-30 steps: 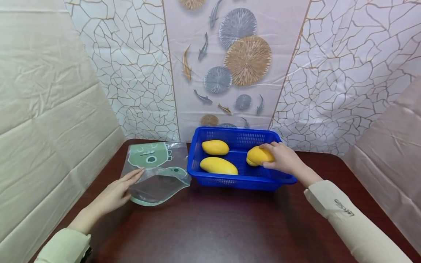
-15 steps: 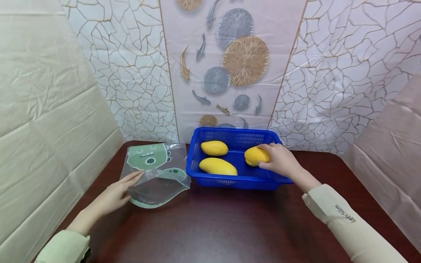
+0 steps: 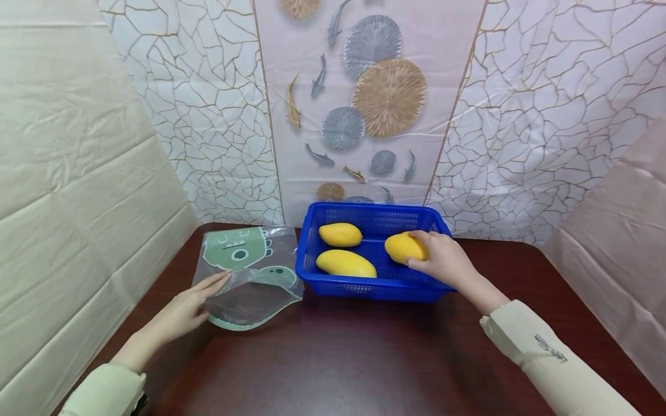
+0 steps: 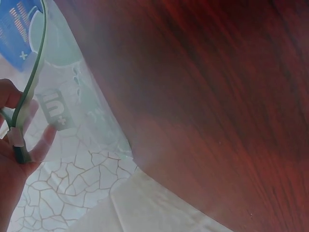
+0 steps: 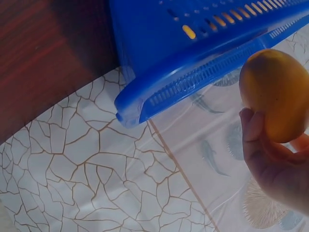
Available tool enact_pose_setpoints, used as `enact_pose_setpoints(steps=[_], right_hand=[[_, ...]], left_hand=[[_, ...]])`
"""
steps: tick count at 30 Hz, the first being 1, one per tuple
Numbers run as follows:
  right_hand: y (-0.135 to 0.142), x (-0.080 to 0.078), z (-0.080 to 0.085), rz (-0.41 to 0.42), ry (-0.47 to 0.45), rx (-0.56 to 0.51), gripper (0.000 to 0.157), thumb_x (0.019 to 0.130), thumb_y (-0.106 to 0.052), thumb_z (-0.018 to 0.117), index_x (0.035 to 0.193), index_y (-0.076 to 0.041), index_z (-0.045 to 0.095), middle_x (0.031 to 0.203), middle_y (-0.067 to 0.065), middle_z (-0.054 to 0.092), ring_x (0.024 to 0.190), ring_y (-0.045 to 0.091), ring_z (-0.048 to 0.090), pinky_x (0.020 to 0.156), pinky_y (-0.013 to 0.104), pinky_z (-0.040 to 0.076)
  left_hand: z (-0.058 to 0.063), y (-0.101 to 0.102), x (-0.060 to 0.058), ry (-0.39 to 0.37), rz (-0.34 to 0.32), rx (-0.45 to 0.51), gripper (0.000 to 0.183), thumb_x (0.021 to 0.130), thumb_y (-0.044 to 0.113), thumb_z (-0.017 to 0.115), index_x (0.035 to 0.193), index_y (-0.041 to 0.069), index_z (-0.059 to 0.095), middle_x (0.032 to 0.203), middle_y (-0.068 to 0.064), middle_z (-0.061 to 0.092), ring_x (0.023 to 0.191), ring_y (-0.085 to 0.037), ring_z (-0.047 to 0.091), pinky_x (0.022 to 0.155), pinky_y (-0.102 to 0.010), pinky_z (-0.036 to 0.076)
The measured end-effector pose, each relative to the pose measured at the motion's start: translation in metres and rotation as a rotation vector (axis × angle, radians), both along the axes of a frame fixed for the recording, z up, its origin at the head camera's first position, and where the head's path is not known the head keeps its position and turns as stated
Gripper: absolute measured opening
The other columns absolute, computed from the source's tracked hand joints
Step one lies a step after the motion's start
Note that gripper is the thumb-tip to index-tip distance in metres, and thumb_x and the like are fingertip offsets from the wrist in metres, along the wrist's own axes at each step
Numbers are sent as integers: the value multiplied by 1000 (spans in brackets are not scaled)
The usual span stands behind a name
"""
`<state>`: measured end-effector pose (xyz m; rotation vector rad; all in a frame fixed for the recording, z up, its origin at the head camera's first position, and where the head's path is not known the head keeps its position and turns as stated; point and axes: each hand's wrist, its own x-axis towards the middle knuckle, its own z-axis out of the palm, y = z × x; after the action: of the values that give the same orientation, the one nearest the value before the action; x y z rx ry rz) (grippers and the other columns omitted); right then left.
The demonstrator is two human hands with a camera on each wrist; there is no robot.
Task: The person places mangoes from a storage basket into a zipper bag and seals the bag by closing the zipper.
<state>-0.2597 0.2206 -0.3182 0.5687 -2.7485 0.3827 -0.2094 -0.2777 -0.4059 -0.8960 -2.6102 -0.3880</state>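
My right hand (image 3: 439,257) grips a yellow mango (image 3: 403,248) over the right part of a blue plastic basket (image 3: 364,289). The right wrist view shows the fingers curled round this mango (image 5: 273,94). Two more mangoes lie at the basket's left side, a smaller one (image 3: 340,234) behind a longer one (image 3: 346,263). My left hand (image 3: 184,306) holds the mouth of a clear plastic bag (image 3: 255,303) printed with a green cartoon creature. In the left wrist view, the bag's rim (image 4: 36,72) runs between the fingers of the left hand (image 4: 12,150), some showing through the film.
A dark red-brown wooden table (image 3: 338,358) carries everything. Patterned cloth (image 3: 520,144) hangs close behind it, with pale cloth (image 3: 78,190) along the left side. The basket's left end stands right beside the bag.
My right hand has moved slightly left with the mango, and the yellow shape visible beneath it earlier no longer shows. The bag's mouth gapes a little wider; my left hand is nearly still.
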Motion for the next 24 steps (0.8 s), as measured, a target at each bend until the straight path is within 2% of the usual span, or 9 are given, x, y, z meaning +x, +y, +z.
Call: enact_pose_setpoints(steps=[9,18,24], right_hand=[[-10,10,-5,-7,1,-108,54,79,-26,70,127,-5,55,99,15,67,73,22,52,63,32,39],[-26,14,-6,22,-8,-116,54,80,-27,70,127,-3,56,109,17,66,76,23,52,64,32,40],[-32,20,-9,29,-48,-149,56,80,-28,69,130,-5,55,107,15,66,76,22,52,62,29,39]], left_hand=[[-2,1,-2,-8,5,-10,81,57,-19,67,134,0,50,137,-17,47,93,-19,54,57,-16,36],[1,1,1,-70,27,-6,78,61,-18,68,135,0,49,140,-16,45,91,-19,53,57,-17,36],[0,1,0,-96,31,-8,79,62,-18,68,137,0,47,141,-17,44,94,-20,53,58,-17,38]])
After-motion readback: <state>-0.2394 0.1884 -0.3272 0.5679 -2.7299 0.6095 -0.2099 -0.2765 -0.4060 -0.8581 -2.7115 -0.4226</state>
